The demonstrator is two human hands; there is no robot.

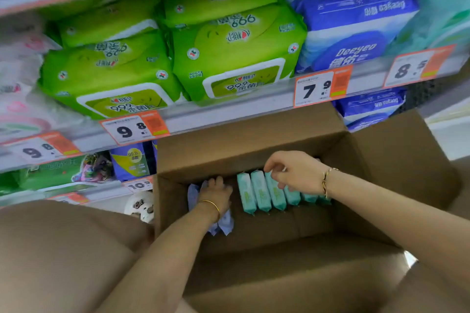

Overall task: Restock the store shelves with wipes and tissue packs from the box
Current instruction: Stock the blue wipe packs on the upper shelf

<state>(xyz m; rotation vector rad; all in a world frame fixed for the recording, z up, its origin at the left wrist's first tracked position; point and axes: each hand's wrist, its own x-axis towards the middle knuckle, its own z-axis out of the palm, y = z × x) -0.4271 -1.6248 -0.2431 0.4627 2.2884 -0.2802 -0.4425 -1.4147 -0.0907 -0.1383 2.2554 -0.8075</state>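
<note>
An open cardboard box sits below the shelf. Inside, several teal wipe packs stand on edge in a row, and pale blue packs lie at the left. My left hand is down in the box, fingers closed over the pale blue packs. My right hand hovers over the teal row with fingers spread, fingertips touching the tops of the middle packs. Green wipe packs and blue Deeyeo packs fill the shelf above.
Price tags 9.8, 7.9 and 8.5 line the shelf edge. A lower shelf at left holds more packs. The box flaps stand open at the right and front. My knee fills the lower left.
</note>
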